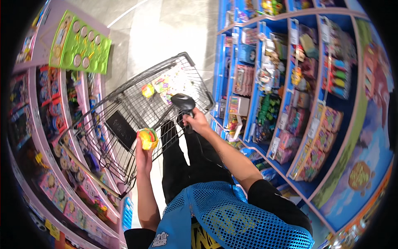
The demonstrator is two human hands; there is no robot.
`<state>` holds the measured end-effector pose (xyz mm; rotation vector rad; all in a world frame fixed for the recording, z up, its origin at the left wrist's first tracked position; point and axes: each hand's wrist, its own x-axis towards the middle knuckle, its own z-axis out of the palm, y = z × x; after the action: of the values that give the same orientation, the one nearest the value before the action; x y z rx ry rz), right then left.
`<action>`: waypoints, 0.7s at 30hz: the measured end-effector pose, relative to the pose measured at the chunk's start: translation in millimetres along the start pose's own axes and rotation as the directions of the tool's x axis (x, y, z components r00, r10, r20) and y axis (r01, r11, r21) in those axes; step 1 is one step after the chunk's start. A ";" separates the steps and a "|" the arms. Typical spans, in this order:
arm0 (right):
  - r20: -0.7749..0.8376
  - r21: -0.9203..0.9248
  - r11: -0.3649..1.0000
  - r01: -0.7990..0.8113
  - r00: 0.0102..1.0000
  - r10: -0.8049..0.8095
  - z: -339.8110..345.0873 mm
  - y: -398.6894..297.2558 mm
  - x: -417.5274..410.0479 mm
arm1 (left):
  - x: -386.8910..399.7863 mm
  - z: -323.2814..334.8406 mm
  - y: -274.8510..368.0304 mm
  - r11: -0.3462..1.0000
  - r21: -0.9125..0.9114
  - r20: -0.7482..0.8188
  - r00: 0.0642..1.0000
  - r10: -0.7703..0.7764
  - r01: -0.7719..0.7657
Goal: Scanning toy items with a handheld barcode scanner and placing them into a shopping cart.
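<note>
My left hand [144,158] holds a small round yellow package [147,138] with green and red bands, beside the near side of a wire shopping cart [124,90]. In my right hand [197,121] is a black handheld barcode scanner [184,101], its head pointing over the cart. Inside the cart, another yellow-and-red package [148,90] lies near several colourful flat packs [169,84]. A dark rectangular panel [121,129] with faint writing shows behind the cart's wires, left of my left hand.
Blue shelving [248,93] packed with toys and plush items rises on the right. Pink shelving [46,115] with boxed goods lines the left, where a bright green display tray [82,45] juts out. Grey floor tiles [124,31] lie beyond the cart.
</note>
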<state>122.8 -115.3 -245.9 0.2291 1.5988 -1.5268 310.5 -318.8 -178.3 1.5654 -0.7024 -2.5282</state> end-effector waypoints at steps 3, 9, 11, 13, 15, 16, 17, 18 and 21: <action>0.014 -0.066 0.994 0.086 0.996 -0.085 -8.0 8.6 16.3 | 25.7 -7.6 -21.0 0.995 0.097 -0.060 0.998 0.017 -0.011; -0.033 -0.011 1.000 0.030 0.999 -0.030 0.4 27.9 14.9 | 35.1 -16.0 -43.9 0.940 0.339 -0.255 0.965 0.054 0.036; 0.011 -0.080 0.996 0.047 0.999 -0.046 2.0 37.7 9.2 | 32.5 -27.7 -55.2 0.954 0.300 -0.222 0.973 0.056 0.013; 0.020 -0.132 0.991 0.037 0.999 -0.034 2.1 43.9 8.0 | 33.2 -31.0 -60.7 0.963 0.270 -0.206 0.977 0.045 0.013; 0.048 -0.187 0.978 0.089 0.996 -0.081 0.7 47.4 8.6 | 39.5 -37.9 -67.5 0.941 0.338 -0.184 0.981 0.062 0.004; 0.053 -0.188 0.978 0.088 0.995 -0.079 -0.5 48.0 9.0 | 46.0 -39.1 -70.6 0.927 0.374 -0.184 0.978 0.095 -0.019; 0.050 -0.248 0.965 0.080 0.996 -0.070 -3.2 49.0 8.9 | 55.4 -42.2 -71.3 0.928 0.372 -0.190 0.977 0.095 -0.017; 0.050 -0.308 0.949 0.067 0.997 -0.054 -2.7 48.2 7.3 | 63.9 -45.2 -69.7 0.894 0.449 -0.172 0.982 0.082 0.004; 0.074 -0.349 0.936 0.030 0.997 -0.004 -9.5 45.3 9.2 | 95.8 -38.1 -68.0 0.874 0.485 -0.150 0.987 0.063 0.019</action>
<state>143.1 -100.7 -285.8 -0.0387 1.7845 -1.2196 309.3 -300.4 -300.5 1.8569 -1.4064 -2.2789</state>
